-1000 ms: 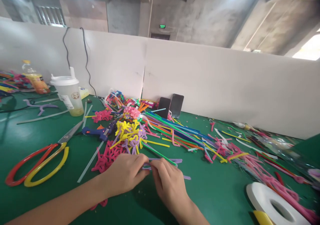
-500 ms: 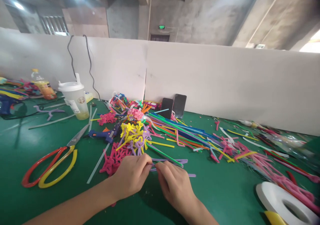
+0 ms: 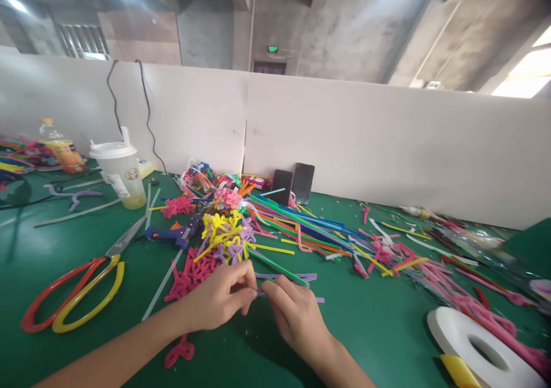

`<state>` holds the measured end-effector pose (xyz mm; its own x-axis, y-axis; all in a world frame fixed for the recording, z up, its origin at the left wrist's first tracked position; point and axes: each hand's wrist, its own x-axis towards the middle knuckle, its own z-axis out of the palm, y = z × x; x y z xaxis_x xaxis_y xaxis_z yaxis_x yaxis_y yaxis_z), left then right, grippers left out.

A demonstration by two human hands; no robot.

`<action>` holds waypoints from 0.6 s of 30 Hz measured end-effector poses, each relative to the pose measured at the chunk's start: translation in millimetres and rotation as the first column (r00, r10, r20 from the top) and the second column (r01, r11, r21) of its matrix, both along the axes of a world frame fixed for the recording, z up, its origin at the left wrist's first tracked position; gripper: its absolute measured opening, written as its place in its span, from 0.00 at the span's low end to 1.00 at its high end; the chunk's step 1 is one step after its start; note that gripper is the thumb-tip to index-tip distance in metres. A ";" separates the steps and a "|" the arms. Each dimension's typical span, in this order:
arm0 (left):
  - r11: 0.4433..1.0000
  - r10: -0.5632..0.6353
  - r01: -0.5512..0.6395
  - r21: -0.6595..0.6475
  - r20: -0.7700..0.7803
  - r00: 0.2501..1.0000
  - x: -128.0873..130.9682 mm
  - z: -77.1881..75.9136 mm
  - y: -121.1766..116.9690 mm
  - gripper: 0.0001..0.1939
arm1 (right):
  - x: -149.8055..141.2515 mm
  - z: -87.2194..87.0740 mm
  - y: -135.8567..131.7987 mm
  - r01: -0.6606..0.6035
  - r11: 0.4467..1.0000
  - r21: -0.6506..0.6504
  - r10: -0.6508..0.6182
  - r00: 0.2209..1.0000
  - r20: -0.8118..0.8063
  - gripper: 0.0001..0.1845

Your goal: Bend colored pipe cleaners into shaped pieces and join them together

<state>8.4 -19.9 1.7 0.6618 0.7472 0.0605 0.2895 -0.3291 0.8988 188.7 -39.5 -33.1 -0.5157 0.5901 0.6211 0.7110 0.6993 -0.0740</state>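
My left hand [image 3: 221, 299] and my right hand [image 3: 295, 313] meet low in the middle of the green table [image 3: 379, 330]. Both pinch a thin purple pipe cleaner [image 3: 288, 276] between thumb and fingers; its free end runs off to the right. Just beyond my fingers lies a heap of bent pipe-cleaner shapes, yellow and purple [image 3: 226, 233] on top, pink ones [image 3: 193, 270] in front. A loose pink looped piece [image 3: 179, 352] lies by my left wrist.
Big scissors with red and yellow handles [image 3: 73, 296] lie at the left. A blue glue gun [image 3: 170, 234], a lidded cup [image 3: 119, 173], a bottle [image 3: 60, 147], two phones [image 3: 293, 184], long coloured pipe cleaners [image 3: 327, 233] and a white tape roll [image 3: 477, 350] surround me. A white partition [image 3: 365, 141] stands behind.
My hands stay together on the purple pipe cleaner and have shifted slightly. The view moved a little; a pink looped piece now shows by my left wrist.
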 end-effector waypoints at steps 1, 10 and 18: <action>0.998 -0.021 0.022 -0.059 0.033 0.999 -0.9 0.7 0.6 0.05 | 0.3 0.3 -0.2 -0.014 1.000 0.001 0.014 1.000 0.006 0.11; 0.981 0.018 0.022 -0.193 0.203 0.979 -8.6 10.3 9.3 0.08 | 1.5 3.1 -1.4 -0.025 1.000 0.017 0.026 0.999 -0.043 0.16; 0.648 0.206 0.131 0.751 -0.339 0.918 -6.5 -10.6 12.0 0.08 | 3.3 -2.9 3.9 0.018 1.000 0.021 -0.020 0.992 0.127 0.15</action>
